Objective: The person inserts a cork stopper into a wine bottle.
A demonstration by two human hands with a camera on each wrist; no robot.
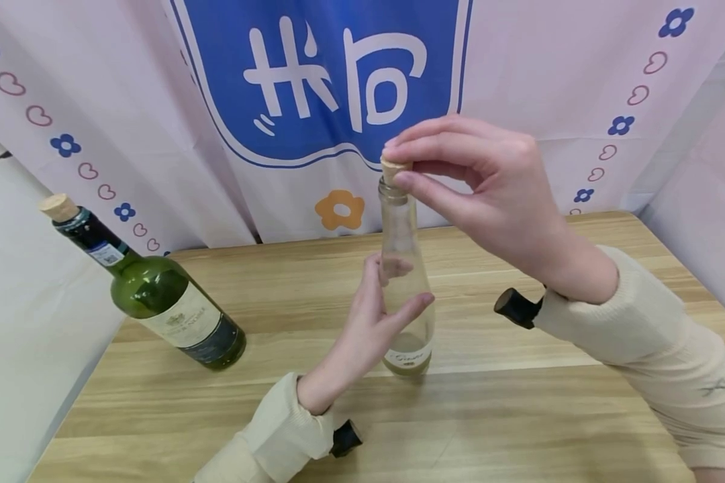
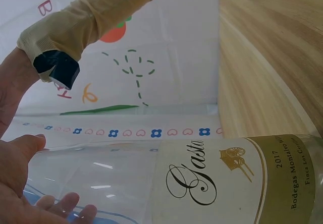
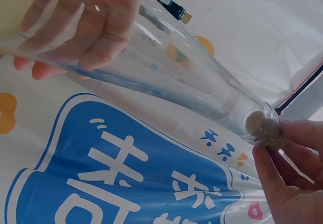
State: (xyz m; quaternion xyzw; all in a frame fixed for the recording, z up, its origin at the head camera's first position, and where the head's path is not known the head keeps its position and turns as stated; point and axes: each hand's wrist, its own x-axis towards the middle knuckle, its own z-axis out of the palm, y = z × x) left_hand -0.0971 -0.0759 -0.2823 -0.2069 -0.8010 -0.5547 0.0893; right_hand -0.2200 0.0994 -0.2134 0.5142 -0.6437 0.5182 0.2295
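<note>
A clear glass wine bottle (image 1: 401, 231) with a white and gold label (image 2: 212, 183) stands upright on the wooden table. My left hand (image 1: 370, 314) holds it round the body, thumb on the near side and fingers behind the glass. At the bottle's mouth, my right hand (image 1: 489, 176) pinches a cork (image 1: 394, 172) between thumb and fingertips. The right wrist view shows the cork's lower end (image 3: 258, 124) inside the neck through the glass, while its top sticks out above the rim.
To the left on the table (image 1: 314, 402) stands a green wine bottle (image 1: 157, 285) with a cream and dark label. Its own cork (image 1: 59, 206) protrudes from the neck. A printed curtain (image 1: 290, 194) hangs right behind the table's back edge.
</note>
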